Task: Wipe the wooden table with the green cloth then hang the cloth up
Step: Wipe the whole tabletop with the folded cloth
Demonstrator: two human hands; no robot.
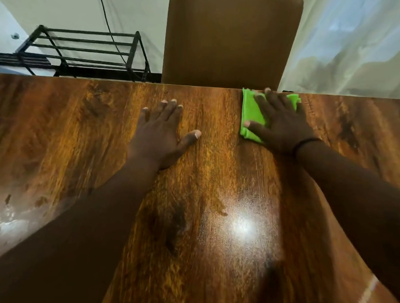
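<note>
We are in the wiping part of the task. Our right hand [281, 126] lies flat on the green cloth [251, 118], fingers straight and spread, pressing it down on the wooden bench [204, 175]. The cloth is folded into a small pad and sits at the far edge of the bench, a little right of the middle, just in front of the brown chair [231, 38] that stands behind the bench. So this grip does not pinch the cloth; it only pushes on it with an open palm.

Our left hand [161, 135] rests on the bare wood, well apart from the cloth, with the fingers straight and the thumb out to the side. It holds nothing and seems only to support us.

How much is already wiped, we cannot say for sure. The near part of the bench shines under the light, and at the near left there are some dull marks or streaks, which may be places not yet cleaned. We judge that the wiping is somewhere in the middle: the far edge is being done now, and the left side probably remains.

The hanging step is not yet started. A black metal rack [83, 50] stands on the floor behind the bench at the left; it could be the place to hang the cloth, but this is only our guess.
</note>
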